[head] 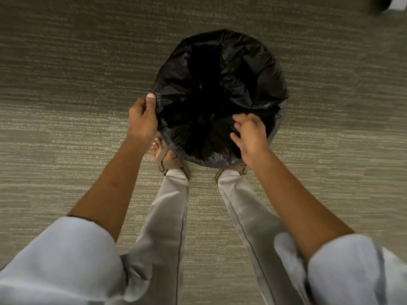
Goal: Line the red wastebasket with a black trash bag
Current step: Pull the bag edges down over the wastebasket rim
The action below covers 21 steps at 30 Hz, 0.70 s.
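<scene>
My 2 hands at the bag's near rim.
My left hand (142,119) pinches the bag (220,84) edge with thumb on top; my right hand (248,137) hovers with loose fingers over the rim. The bag covers the wastebasket completely, on carpet (66,84) at my sandals (169,164).

Grey-green striped carpet (66,106) all around. Tan buckled sandals (170,165) on both feet, pale trousers (167,216) above. Blurred dark-and-white object (391,5) at top right corner.
</scene>
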Motion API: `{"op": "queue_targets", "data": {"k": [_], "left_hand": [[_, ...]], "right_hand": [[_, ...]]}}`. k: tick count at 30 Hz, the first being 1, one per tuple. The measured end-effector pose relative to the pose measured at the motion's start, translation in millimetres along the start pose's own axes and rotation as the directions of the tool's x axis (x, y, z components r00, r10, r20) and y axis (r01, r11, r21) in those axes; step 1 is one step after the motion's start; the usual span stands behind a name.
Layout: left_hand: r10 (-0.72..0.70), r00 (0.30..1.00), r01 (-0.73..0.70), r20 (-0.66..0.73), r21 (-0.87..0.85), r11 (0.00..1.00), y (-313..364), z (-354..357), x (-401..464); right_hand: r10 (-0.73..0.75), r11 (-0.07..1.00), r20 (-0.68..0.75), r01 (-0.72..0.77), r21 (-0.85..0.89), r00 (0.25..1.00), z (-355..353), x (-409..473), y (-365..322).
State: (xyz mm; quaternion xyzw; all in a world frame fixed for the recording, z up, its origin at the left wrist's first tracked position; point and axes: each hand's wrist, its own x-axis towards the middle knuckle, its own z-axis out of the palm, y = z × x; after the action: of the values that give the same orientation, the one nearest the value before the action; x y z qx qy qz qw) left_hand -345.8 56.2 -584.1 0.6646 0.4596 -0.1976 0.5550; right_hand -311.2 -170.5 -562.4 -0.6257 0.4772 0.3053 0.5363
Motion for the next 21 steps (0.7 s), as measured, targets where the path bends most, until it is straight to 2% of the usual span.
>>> {"op": "queue_targets", "data": {"k": [4,8,11,12,13,15,16,18,21], "left_hand": [[-0.07,0.997,0.067,-0.031,-0.081,0.994,9,-2,0],[-0.106,0.993,0.099,-0.043,-0.136,0.986,14,-5,-4],[-0.143,0.99,0.142,0.004,-0.161,0.977,10,-3,-3],[-0.162,0.986,0.165,0.032,-0.161,0.973,7,-3,-4],[-0.19,0.98,0.197,0.059,-0.167,0.966,4,-4,-4],[-0.247,0.964,0.263,0.098,-0.196,0.945,1,-5,-6],[-0.265,0.958,0.282,0.107,-0.214,0.935,1,-5,-8],[-0.265,0.956,0.288,0.124,-0.228,0.93,3,-7,-14],[-0.254,0.956,0.282,0.149,-0.207,0.937,7,-11,-18]], "right_hand": [[-0.133,0.99,0.023,0.133,-0.035,0.991,19,-44,5],[-0.162,0.987,0.038,0.163,-0.003,0.986,64,-55,0],[-0.23,0.972,-0.049,0.227,-0.062,0.972,114,-35,-27],[-0.198,0.979,-0.056,0.194,-0.063,0.979,129,-26,-35],[-0.112,0.992,0.016,0.113,-0.052,0.994,142,-19,-41],[0.015,0.998,0.215,-0.002,-0.065,0.977,155,-26,-46],[0.001,0.997,0.234,0.016,-0.07,0.972,154,-40,-48],[-0.169,0.982,0.094,0.176,-0.07,0.981,134,-63,-42],[-0.373,0.926,-0.037,0.37,-0.075,0.927,62,-99,-22]]}}
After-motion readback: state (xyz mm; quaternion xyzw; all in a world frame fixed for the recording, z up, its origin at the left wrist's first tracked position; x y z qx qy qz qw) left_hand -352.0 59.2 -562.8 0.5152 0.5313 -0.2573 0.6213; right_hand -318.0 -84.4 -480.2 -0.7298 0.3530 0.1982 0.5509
